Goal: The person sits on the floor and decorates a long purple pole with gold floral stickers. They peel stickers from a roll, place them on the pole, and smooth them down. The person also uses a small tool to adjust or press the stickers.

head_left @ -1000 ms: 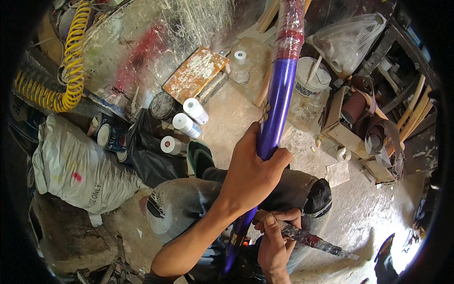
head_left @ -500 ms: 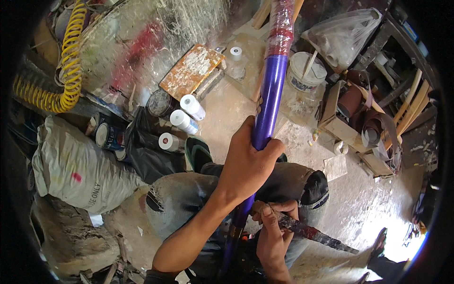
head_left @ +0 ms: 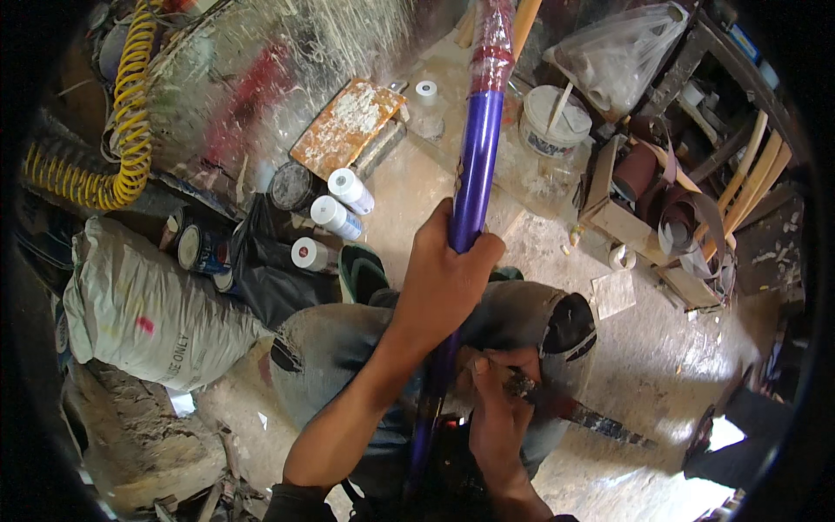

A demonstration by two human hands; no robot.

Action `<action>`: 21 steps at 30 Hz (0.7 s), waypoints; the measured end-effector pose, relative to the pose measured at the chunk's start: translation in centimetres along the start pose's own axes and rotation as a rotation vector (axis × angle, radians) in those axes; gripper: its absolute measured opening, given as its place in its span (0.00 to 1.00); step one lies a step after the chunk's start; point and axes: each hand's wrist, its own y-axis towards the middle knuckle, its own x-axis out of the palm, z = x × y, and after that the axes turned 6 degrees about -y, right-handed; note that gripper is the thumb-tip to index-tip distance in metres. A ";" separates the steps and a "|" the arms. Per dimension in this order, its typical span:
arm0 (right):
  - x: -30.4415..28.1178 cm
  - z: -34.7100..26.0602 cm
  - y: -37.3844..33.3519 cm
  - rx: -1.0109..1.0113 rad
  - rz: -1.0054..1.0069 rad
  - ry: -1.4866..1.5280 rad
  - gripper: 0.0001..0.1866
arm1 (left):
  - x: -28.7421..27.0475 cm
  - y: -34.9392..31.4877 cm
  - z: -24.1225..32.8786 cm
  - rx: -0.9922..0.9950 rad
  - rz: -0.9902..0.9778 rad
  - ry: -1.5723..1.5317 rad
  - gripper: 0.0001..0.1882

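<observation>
A glossy purple pole [head_left: 476, 165] runs upright through the middle, its upper end wrapped in clear film and red tape [head_left: 492, 56]. My left hand [head_left: 442, 283] is closed around the purple part. Below it, the pole darkens and passes between my knees. Beside that lower stretch, my right hand [head_left: 497, 409] is closed on a narrow, tapering tool [head_left: 600, 419] stained dark with some red. Its thin end points away to the lower right; the end nearest the pole is hidden by my fingers. I cannot tell whether that end touches the pole.
Spray cans [head_left: 336, 217] stand left of the pole, near a paint-crusted orange board [head_left: 350, 126]. A white bucket [head_left: 554, 122] and a wooden box [head_left: 600, 187] with sandpaper rolls stand right. A stuffed sack [head_left: 156, 304] lies left. Someone's dark-clothed leg [head_left: 739, 435] is at lower right.
The pole's upper end and my left hand have shifted slightly left in the view. The tool remains in my right hand. More of the other person's dark clothing shows at lower right.
</observation>
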 end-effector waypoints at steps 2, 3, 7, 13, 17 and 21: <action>-0.3 0.6 0.0 -0.029 -0.030 -0.001 0.06 | 0.0 -0.1 -0.4 0.042 0.011 0.037 0.08; -0.4 1.0 0.0 -0.028 -0.040 -0.004 0.08 | 0.0 -0.3 -0.7 0.037 0.025 0.059 0.08; -0.9 2.6 -0.2 -0.096 -0.075 0.038 0.07 | -0.5 -0.8 -2.1 0.075 0.061 0.115 0.09; -0.8 4.0 -0.6 -0.089 -0.072 0.099 0.06 | -1.6 -1.3 -3.2 0.066 -0.024 0.067 0.10; -0.7 4.3 -0.5 -0.082 -0.072 0.114 0.07 | -1.6 -1.3 -3.5 0.057 -0.041 0.028 0.11; -0.7 4.4 -0.3 -0.078 -0.079 0.136 0.08 | -1.7 -1.2 -3.7 0.056 -0.053 0.004 0.12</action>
